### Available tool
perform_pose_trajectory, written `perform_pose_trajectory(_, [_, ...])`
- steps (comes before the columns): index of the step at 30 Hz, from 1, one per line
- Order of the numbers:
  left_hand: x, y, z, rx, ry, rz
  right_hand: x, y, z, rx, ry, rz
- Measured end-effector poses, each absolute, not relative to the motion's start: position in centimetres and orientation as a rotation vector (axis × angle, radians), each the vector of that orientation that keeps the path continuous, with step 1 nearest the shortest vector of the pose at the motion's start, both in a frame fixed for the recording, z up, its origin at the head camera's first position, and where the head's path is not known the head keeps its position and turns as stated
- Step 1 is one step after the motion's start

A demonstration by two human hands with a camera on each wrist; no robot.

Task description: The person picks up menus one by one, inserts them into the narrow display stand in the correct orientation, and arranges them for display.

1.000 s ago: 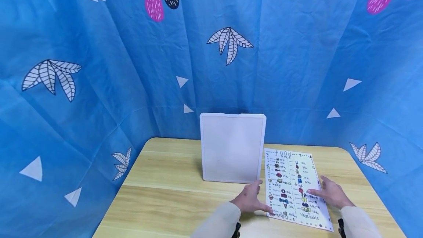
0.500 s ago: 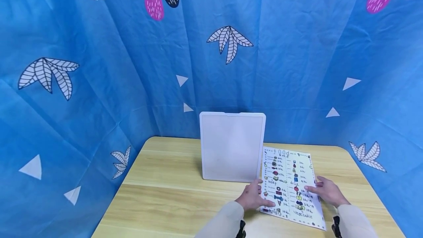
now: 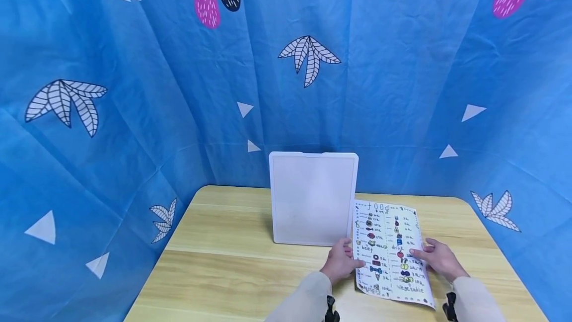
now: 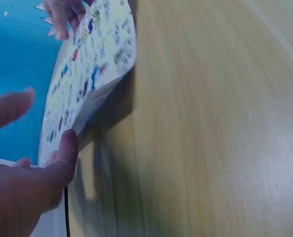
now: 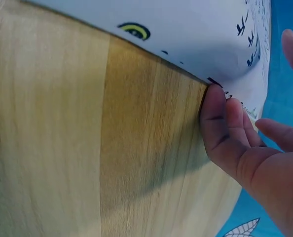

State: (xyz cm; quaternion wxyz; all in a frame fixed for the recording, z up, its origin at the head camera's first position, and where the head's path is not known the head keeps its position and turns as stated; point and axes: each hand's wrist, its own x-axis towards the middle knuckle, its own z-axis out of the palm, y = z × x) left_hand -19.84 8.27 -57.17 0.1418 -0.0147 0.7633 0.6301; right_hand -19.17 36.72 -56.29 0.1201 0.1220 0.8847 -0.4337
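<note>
A white food menu sheet (image 3: 389, 262) with hand-drawn coloured pictures lies right of centre, its near left corner curled off the table. My left hand (image 3: 340, 261) is at its left edge; in the left wrist view a fingertip (image 4: 69, 138) touches the edge while the thumb stands apart above. At the right edge is my right hand (image 3: 442, 259), thumb reaching over the sheet. In the right wrist view its bent fingers (image 5: 216, 111) touch the edge, and the thumb stands off the paper. The sheet bulges slightly there.
A white board (image 3: 314, 198) stands upright on the wooden table (image 3: 223, 262), just left of the sheet and close to my left hand. Behind the table hangs a blue patterned curtain (image 3: 393, 88).
The menu sheet has shifted left in small steps, and its near left corner has curled up. My right hand has moved slightly left with it; the left hand has edged forward.
</note>
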Motion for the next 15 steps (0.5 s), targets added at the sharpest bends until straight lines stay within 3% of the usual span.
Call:
perform_pose_trajectory(5, [-19.5, 8.5, -56.6, -0.107, 2.188, 1.854, -19.2, 36.7, -56.5, 0.403, 2.546, -1.302])
perform_pose_trajectory(15, [-18.8, 8.7, -55.4, 0.037, 2.213, 1.889, -18.9, 36.6, -56.6, 0.416, 2.52, -1.346])
